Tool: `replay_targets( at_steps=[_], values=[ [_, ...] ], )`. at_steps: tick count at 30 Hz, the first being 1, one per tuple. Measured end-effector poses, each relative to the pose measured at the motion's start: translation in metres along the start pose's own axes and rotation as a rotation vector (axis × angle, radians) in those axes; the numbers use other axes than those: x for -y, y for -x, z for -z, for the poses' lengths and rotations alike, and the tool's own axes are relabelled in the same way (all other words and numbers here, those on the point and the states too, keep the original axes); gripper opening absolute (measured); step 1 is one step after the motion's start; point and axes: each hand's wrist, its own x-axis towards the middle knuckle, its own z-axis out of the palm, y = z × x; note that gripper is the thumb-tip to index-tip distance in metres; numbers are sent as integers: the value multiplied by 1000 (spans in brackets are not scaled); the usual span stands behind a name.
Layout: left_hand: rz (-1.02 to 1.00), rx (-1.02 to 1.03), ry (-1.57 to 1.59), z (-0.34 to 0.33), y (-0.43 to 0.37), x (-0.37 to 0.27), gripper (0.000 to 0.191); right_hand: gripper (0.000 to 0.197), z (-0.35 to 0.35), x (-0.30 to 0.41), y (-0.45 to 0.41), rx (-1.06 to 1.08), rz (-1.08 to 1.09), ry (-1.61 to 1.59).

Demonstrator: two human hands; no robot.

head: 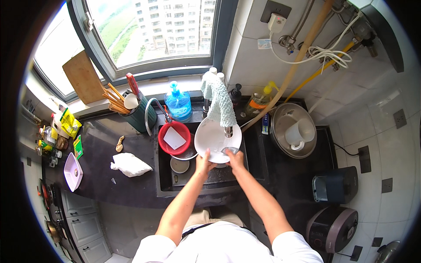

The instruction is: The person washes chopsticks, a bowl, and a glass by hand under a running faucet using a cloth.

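Observation:
A large white bowl (210, 134) is tilted under the faucet spout (228, 132), and water runs into it. My left hand (205, 163) grips the near rim, thumb inside. My right hand (236, 160) holds the rim's right side, with a small greyish scrubber or cloth (230, 150) between its thumb and the bowl; its exact kind is unclear. A pale green towel (218, 98) drapes over the faucet. Beneath the bowl is the dark sink (210, 180). At its left, a red plastic basket (174, 151) holds a white rectangular piece (174, 138); a small round dish (179, 165) lies below.
Left on the counter are a white crumpled bag (131, 165), a ginger piece (120, 144), a lilac basket (73, 172) and a green utensil holder (139, 113). Behind stands a blue soap bottle (178, 105). Rightward are a steel basin (279, 131) with a white mug (300, 133) and a rice cooker (332, 230).

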Motion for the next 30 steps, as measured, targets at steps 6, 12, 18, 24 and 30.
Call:
replay_targets(
  at_steps=[6,12,18,24,30],
  values=[
    [-291,80,-384,22,-31,-73,31,29,37,88,-13,-66,645,837],
    [-200,267,-1245,-7,-27,-110,36,22,28,164,4,130,1055,1320],
    [-469,230,-1067,1,-11,-66,33,25,26,149,-11,61,874,1218],
    [-278,41,-578,19,-12,-2,36,37,48,3,-41,-140,477,529],
    [-435,-297,-464,-6,-3,60,41,38,-47,-75,38,-151,-209,-623]
  ],
)
